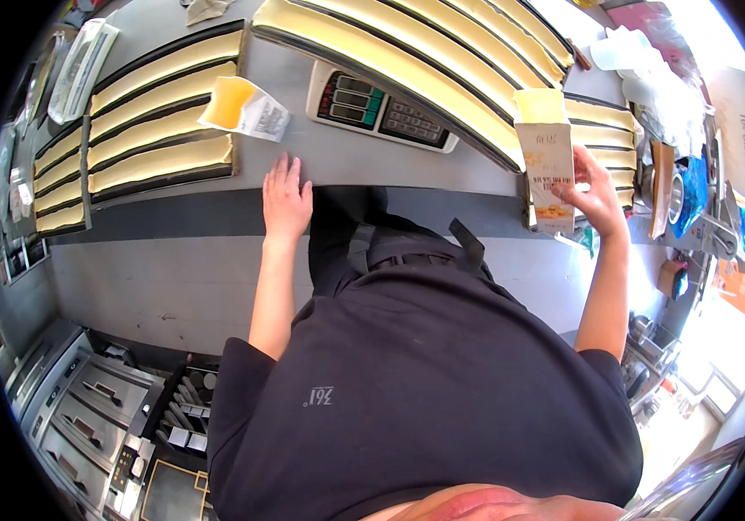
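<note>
My left hand (286,196) lies flat, fingers apart, on the front edge of the grey worktable (346,161), holding nothing. My right hand (596,195) grips a tall white and orange carton (546,161) with an open top showing yellow contents, held upright at the table's right edge. A second, similar open carton (243,107) lies tilted on the table beyond my left hand. A grey digital scale with a keypad (381,108) sits between the two hands, under a dark tray.
Dark trays with long strips of pale yellow dough (164,108) cover the table left and back (407,52). Plastic bags and tools (676,104) crowd the right end. An oven with drawers (86,417) stands lower left.
</note>
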Motion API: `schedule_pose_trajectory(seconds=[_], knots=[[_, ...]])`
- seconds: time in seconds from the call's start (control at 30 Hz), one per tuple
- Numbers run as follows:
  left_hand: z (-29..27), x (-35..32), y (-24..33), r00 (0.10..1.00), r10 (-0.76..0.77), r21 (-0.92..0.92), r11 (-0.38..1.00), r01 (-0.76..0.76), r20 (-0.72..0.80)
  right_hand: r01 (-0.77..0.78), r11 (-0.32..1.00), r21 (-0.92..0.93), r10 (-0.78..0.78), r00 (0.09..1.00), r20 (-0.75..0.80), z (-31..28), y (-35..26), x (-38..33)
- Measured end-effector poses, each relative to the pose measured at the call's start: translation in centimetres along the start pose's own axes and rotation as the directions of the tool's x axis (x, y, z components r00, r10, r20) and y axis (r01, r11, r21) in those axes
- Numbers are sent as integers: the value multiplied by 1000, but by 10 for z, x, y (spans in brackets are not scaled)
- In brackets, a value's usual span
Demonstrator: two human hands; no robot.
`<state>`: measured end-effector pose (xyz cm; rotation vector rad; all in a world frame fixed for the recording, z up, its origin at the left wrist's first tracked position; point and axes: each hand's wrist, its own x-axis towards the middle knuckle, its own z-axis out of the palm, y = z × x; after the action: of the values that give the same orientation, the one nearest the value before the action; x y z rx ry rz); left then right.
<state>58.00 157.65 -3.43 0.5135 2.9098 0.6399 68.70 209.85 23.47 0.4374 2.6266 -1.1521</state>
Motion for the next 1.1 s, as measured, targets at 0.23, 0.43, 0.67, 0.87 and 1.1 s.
schedule_pose_trajectory(seconds=[0.23, 0.43, 0.67, 0.87, 1.1], knots=[[20, -5, 0, 997, -59, -41, 997, 61, 55, -122, 992, 42, 118, 990, 81, -26, 22, 2], [24, -7, -2, 998, -47, -27, 998, 48, 37, -209, 977, -32, 212, 967, 144, -28, 33, 1], [26, -7, 0, 996, -73, -21, 997, 74, 54, -218, 965, -143, 240, 957, 164, -33, 53, -5], [23, -6, 2, 995, -87, -31, 996, 88, 52, -249, 955, -158, 275, 947, 164, -32, 61, -9], [25, -7, 1, 995, -84, -28, 996, 86, 60, -243, 959, -148, 267, 947, 178, -31, 68, -11]])
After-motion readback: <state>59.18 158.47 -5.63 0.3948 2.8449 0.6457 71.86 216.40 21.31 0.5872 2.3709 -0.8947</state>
